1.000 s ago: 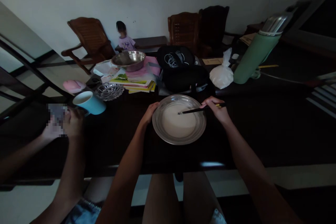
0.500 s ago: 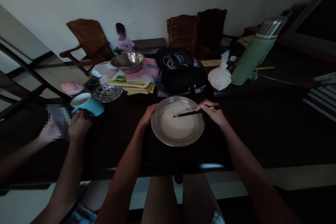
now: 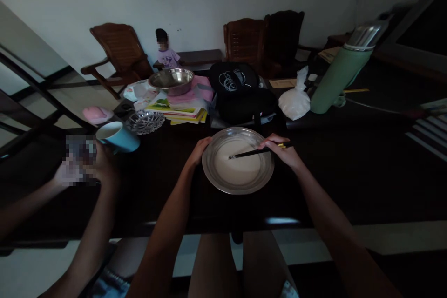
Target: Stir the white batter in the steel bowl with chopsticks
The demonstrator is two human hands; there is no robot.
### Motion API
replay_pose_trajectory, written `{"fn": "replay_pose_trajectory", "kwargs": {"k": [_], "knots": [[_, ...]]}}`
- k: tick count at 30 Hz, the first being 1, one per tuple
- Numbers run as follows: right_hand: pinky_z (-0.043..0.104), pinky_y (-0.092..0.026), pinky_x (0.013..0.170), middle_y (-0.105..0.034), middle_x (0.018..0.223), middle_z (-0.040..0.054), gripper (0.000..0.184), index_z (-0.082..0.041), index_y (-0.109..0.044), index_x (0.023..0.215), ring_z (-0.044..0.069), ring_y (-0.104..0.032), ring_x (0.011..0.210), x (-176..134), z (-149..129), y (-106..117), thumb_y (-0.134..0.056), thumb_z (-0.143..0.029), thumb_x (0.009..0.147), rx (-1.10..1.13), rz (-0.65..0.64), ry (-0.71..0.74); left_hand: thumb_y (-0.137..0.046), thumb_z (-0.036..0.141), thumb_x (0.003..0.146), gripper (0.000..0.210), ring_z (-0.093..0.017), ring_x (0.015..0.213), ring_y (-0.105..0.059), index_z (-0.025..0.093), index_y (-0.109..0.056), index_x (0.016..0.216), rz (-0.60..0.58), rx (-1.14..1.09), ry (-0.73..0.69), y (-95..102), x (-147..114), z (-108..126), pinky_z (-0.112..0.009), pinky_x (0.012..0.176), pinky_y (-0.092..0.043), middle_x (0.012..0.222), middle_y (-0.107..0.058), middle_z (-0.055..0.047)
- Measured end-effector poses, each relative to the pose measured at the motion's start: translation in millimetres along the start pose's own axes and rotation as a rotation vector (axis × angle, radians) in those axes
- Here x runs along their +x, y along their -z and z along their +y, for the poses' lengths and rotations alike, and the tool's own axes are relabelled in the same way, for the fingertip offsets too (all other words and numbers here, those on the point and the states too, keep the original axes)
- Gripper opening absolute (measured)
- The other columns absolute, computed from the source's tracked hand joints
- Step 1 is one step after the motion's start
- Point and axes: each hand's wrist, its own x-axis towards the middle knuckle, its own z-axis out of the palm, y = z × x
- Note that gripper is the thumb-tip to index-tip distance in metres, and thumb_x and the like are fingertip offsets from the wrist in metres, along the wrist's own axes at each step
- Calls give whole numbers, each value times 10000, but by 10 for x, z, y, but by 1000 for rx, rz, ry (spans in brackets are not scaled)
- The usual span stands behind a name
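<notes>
A metal bowl [image 3: 210,174] stands on the dark table in front of me, holding a pale, milky batter [image 3: 237,170]. My left hand [image 3: 199,152] is closed around the bowl's left rim, its fingertips partly hidden behind the side. Above the right rim, my right hand [image 3: 281,150] grips black chopsticks [image 3: 246,152] with gold bands near their upper ends. Their tips slant down to the left into the batter. The two sticks lie close together.
Another person's hands [image 3: 101,160] are at my left beside a blue mug [image 3: 127,138]. Beyond stand a glass dish [image 3: 145,123], a second metal bowl [image 3: 188,84] on books, a black bag [image 3: 244,102], a tied bag of white powder [image 3: 294,104] and a green thermos [image 3: 337,81].
The other person's hand has left the mug's handle and moved up to the blurred object in their other hand. My hands keep nearly the same grip; the chopstick tips have barely shifted.
</notes>
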Motion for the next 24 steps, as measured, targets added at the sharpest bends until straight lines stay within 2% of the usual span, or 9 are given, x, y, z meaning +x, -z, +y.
{"fn": "replay_pose_trajectory", "kwargs": {"k": [2,5,7,9,14,17,21,24], "knots": [[368,-538,790,-771,738,27,374,-260,-755,726,221,-713,786,5,18,50,-623,-586,852,2,107,-25,-618,474,724,315,-138,630,-472,167,-568,670,-3,5,1,3,0,-4,-254,602,-387,639,-538,28],[350,-536,688,-713,574,13,434,-243,-703,662,204,-686,617,-5,46,125,-603,-623,848,87,224,-92,-608,474,736,323,-133,614,-461,171,-545,644,-3,14,5,15,4,-11,-251,588,-375,624,-527,29],[335,-522,622,-676,510,9,465,-233,-682,640,193,-658,536,-18,55,135,-591,-641,845,160,204,-123,-607,466,743,316,-132,613,-464,167,-558,656,-7,4,10,22,8,-16,-251,591,-378,625,-536,29],[328,-523,609,-681,523,12,463,-227,-687,646,188,-658,535,-30,51,102,-599,-638,841,191,126,-126,-622,454,737,305,-131,626,-471,159,-580,671,-11,-11,2,27,12,-21,-248,605,-389,636,-550,29],[352,-545,764,-764,751,31,377,-251,-767,742,206,-708,764,-22,13,-27,-609,-568,871,62,-45,-18,-638,464,698,310,-131,641,-453,163,-584,652,-2,-12,-21,23,17,-32,-247,616,-390,637,-538,33],[369,-532,811,-782,799,30,349,-270,-775,758,222,-706,837,0,7,-5,-617,-561,869,-5,21,12,-629,482,696,323,-140,656,-458,162,-590,671,12,3,-20,23,20,-35,-255,626,-390,650,-545,23],[359,-524,743,-748,634,15,410,-255,-720,692,208,-693,680,6,10,112,-614,-622,843,42,217,-66,-624,493,705,332,-147,653,-461,167,-573,666,22,27,-15,34,26,-43,-261,632,-387,633,-536,21],[352,-523,697,-702,539,12,476,-236,-689,646,195,-666,574,-13,13,136,-597,-666,829,121,192,-102,-615,500,714,337,-149,650,-466,167,-574,682,-1,31,-22,42,32,-53,-264,636,-392,635,-533,24]]}}
